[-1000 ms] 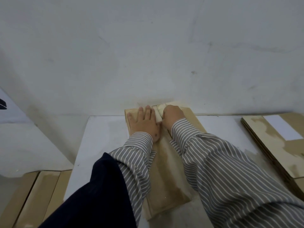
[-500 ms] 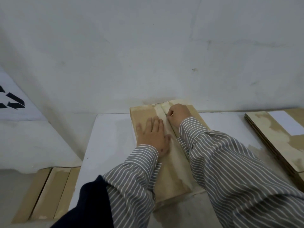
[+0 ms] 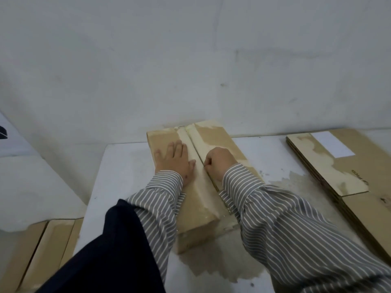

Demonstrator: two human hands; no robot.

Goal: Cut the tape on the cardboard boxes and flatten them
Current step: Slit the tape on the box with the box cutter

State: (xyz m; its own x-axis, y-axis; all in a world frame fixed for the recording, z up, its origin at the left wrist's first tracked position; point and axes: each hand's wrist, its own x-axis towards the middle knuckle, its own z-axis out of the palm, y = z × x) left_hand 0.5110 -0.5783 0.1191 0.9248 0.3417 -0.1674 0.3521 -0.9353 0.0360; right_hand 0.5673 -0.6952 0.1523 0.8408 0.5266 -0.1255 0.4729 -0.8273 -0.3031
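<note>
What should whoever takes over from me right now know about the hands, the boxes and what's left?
Left hand: flat, pressing the cardboard box top left of the taped seam.
Right hand: fingers curled round a thin tool at the seam; the tool is barely visible.
Box stands on the white table, not yet flattened.
Flattened stack lies to the right; more cardboard sits low left.
Left: finish the seam cut, then flatten.
</note>
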